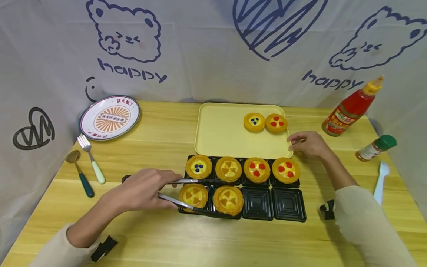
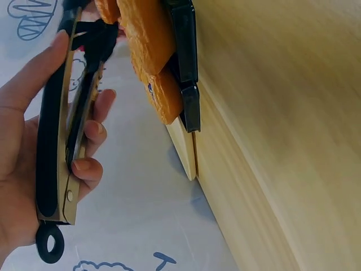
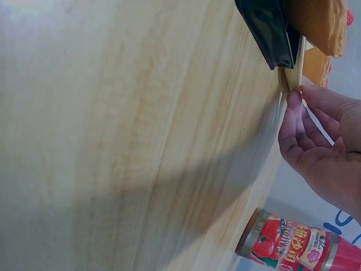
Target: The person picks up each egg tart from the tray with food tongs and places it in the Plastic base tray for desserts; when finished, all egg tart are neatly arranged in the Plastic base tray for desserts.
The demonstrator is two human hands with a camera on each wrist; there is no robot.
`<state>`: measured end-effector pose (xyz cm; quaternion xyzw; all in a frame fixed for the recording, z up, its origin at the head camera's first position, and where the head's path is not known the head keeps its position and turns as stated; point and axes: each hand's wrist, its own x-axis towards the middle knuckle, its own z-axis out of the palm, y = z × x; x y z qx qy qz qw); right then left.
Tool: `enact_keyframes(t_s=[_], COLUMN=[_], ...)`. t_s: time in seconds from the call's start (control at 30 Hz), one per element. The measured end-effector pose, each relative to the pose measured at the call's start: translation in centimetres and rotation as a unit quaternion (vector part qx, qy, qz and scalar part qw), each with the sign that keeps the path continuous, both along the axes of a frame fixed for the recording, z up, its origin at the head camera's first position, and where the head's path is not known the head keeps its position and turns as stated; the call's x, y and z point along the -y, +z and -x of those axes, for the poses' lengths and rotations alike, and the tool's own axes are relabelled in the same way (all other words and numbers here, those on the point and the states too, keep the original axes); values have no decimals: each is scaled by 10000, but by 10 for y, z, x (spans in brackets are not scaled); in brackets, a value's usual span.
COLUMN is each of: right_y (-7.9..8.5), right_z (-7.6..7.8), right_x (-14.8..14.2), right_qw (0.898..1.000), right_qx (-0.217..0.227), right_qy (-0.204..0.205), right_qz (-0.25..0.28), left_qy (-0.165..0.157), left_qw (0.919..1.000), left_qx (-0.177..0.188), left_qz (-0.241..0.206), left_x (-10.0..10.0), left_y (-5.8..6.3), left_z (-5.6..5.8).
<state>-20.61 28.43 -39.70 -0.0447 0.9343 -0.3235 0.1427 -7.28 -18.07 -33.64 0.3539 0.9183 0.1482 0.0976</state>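
My left hand [image 1: 146, 189] grips metal tongs [image 2: 53, 130] with black handles. Their black ends lie either side of a front-row egg tart with orange wedges [image 1: 228, 200]; whether they touch it I cannot tell. Another orange-wedge tart [image 1: 193, 196] sits left of it, under the tongs' arms. Both rest in a black compartment box [image 1: 288, 204], whose back row holds several tarts. My right hand [image 1: 308, 144] pinches the right edge of a pale yellow tray [image 1: 223, 129]. On the tray are a blueberry-topped tart [image 1: 254, 122] and a strawberry-topped tart [image 1: 276, 123], side by side.
A plate [image 1: 111, 118] leans at the back left, with a fork [image 1: 91, 158] and spoon [image 1: 80, 172] before it. On the right stand a red sauce bottle [image 1: 351, 107] and a green-capped jar [image 1: 376, 147], beside a pale blue fork [image 1: 381, 181]. Cloth walls enclose the table.
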Motion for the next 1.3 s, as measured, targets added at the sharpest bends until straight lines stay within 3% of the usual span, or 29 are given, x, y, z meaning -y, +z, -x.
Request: enact_keyframes(t_s=[0.3, 0.47, 0.6, 0.73, 0.93, 1.13, 1.3], right_y=[1, 1, 0, -1, -1, -2, -4], right_z=[1, 2, 2, 1, -1, 0, 1], right_x=[2, 3, 2, 1, -3, -3, -2], right_qw=[10000, 10000, 10000, 9999, 9999, 10000, 9999], right_qx=[-28, -36, -28, -13, 21, 22, -41], right_qy=[18, 22, 25, 44, -28, -45, 80], right_qz=[-71, -51, -54, -90, -136, -69, -81], left_qy=[98, 163, 295, 301, 435, 991, 1279], left_qw=[9997, 9992, 9987, 9992, 9983, 9949, 9897], left_qx=[132, 354, 402, 150, -8, 59, 25], left_qz=[175, 43, -53, -224, -387, 148, 641], left_x=[0, 3, 2, -6, -37, -74, -99], left_y=[-2, 8, 17, 17, 5, -8, -19], left_z=[0, 6, 19, 43, 99, 149, 172])
